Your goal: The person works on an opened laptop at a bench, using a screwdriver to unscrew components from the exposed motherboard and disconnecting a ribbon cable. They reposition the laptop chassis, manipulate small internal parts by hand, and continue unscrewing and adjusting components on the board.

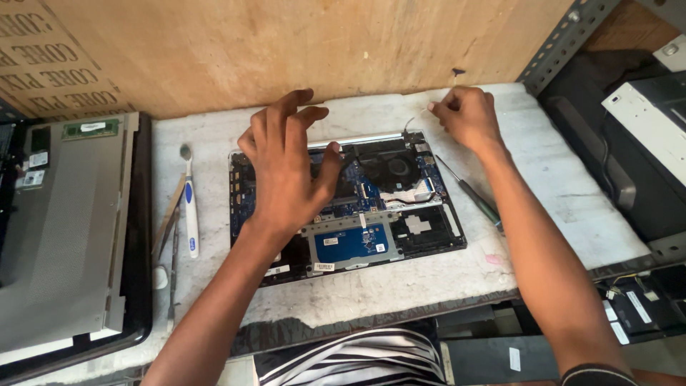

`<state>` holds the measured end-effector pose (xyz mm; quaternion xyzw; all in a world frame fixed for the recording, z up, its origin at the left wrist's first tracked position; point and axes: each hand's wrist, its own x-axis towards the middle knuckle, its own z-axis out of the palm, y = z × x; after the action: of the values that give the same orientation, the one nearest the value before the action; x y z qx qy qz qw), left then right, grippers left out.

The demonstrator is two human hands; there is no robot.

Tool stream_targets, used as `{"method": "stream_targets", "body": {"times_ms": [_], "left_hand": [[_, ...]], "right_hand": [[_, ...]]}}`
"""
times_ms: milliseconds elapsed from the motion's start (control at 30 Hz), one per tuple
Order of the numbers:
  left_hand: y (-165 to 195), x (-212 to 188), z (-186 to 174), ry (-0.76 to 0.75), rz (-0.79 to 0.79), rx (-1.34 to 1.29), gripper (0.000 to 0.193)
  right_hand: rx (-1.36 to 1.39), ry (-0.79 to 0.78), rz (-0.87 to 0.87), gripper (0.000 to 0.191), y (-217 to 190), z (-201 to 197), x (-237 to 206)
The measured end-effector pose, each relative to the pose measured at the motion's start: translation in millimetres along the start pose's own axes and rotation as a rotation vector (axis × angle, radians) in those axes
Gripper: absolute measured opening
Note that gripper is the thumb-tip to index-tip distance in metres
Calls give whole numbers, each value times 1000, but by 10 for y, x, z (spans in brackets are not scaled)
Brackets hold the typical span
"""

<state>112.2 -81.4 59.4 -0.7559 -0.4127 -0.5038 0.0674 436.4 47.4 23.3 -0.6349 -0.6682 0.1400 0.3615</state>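
An opened laptop base [421, 232] lies on the white bench with its circuit boards, fan and blue board exposed. My left hand [286, 168] hovers over its left half, fingers spread, thumb near the dark middle part; it holds nothing. At the laptop's far right corner my right hand [464, 114] has its fingers pinched together, close to a thin wire; I cannot make out anything in the pinch.
A screwdriver [468, 191] lies right of the laptop, under my right forearm. A white and blue toothbrush [190, 207] and thin metal tools [170, 225] lie to the left. A grey laptop cover [57, 229] sits far left; dark equipment [629, 143] stands right. A plywood wall [286, 43] backs the bench.
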Motion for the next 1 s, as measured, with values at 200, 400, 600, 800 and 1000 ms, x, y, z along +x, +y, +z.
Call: {"method": "stream_targets", "body": {"times_ms": [200, 400, 600, 800, 1000], "left_hand": [[-17, 10, -24, -13, 3, 29, 43], [-55, 30, -56, 17, 11, 38, 42], [-222, 26, -52, 46, 29, 123, 43], [-736, 77, -150, 103, -42, 192, 39], [-1030, 97, -373, 197, -83, 189, 40]], "right_hand": [[-68, -72, -277, 16, -132, -37, -118], [-222, 2, -452, 17, -154, -8, -136], [-315, -47, -408, 23, -68, 49, -136], [-393, -147, -396, 19, 41, 64, -63], [-313, -72, -373, 20, 60, -23, -58]]}}
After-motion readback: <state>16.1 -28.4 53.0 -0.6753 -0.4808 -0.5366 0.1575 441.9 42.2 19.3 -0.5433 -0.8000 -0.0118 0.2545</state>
